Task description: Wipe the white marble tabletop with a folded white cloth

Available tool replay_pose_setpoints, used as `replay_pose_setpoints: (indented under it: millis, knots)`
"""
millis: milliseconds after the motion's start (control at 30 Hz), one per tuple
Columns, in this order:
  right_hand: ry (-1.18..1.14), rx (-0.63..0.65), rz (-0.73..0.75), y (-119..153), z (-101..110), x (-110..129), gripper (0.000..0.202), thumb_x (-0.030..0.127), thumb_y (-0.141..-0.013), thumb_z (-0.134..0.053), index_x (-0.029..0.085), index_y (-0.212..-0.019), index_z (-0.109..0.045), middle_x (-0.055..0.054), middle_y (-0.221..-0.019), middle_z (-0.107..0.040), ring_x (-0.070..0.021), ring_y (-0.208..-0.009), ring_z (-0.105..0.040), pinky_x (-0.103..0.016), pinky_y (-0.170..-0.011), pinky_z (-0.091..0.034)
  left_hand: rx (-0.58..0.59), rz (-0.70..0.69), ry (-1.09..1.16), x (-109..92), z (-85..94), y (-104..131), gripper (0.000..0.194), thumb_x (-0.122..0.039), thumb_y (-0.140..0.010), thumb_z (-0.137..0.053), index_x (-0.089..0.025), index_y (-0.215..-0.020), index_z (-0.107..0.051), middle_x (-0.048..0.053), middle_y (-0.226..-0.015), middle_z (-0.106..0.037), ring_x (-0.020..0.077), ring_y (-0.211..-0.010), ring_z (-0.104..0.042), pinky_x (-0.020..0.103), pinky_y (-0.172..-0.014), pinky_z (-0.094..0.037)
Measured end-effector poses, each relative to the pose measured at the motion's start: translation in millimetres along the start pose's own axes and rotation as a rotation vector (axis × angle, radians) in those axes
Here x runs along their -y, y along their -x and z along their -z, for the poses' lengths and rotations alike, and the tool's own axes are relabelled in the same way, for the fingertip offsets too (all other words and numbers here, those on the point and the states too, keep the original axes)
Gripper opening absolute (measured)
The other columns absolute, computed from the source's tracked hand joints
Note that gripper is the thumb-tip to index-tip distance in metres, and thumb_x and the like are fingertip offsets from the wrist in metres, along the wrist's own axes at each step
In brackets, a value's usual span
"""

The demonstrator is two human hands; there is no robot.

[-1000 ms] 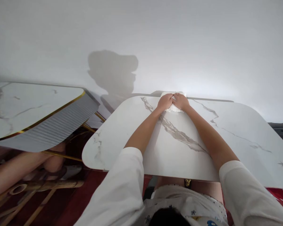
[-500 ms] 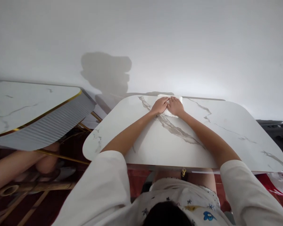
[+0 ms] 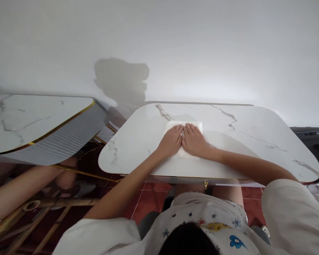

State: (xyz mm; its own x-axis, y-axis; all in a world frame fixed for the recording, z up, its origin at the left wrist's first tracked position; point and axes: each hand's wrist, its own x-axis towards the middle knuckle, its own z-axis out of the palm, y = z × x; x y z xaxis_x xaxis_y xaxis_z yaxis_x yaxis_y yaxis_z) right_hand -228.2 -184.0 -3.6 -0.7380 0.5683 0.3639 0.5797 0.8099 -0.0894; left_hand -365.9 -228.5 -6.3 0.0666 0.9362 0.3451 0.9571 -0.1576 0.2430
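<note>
A white cloth (image 3: pixel 184 153) lies flat on the white marble-patterned table (image 3: pixel 138 148), around its middle. My left hand (image 3: pixel 171 141) rests palm down on the cloth's left part, fingers extended. Beside it, my right hand (image 3: pixel 194 140) presses flat on the cloth with its fingers stretched out. The two hands touch along their inner edges. Part of the cloth is hidden beneath them.
A second marble-patterned table (image 3: pixel 42 120) with a gold edge stands at the left. Below it are another person's legs (image 3: pixel 23 187) and a bamboo frame (image 3: pixel 55 202). A black appliance (image 3: pixel 315 147) is at the far right. The wall rises behind.
Both my hands and the cloth have moved from the table's back edge toward my body, slightly to the left. My elbows are spread wider.
</note>
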Motion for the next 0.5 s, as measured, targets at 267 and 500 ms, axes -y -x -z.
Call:
replay_pose_setpoints:
  millis: [267,500]
  knots:
    - [0.007,0.064,0.085,64,32,7,0.055,0.025,-0.092,-0.033,-0.004,-0.137,-0.043,-0.022,-0.146,-0.039,-0.0298,-0.137,-0.034,-0.043,-0.115,-0.025,-0.040,0.131,-0.013,-66,-4.1,56,0.051,-0.022,-0.091,-0.027,-0.008,-0.136,-0.045,0.016,-0.142,-0.046,0.0262,-0.135,-0.040,0.047,-0.113,-0.034]
    - [-0.014,0.086,0.025,78,43,-36,0.055,0.026,-0.090,-0.033,0.005,-0.139,-0.043,-0.015,-0.147,-0.040,-0.0252,-0.138,-0.034,-0.043,-0.114,-0.029,-0.063,0.146,0.089,-104,-21.7,30,0.052,-0.019,-0.088,-0.033,-0.011,-0.139,-0.040,0.016,-0.143,-0.045,0.0282,-0.136,-0.037,0.051,-0.112,-0.032]
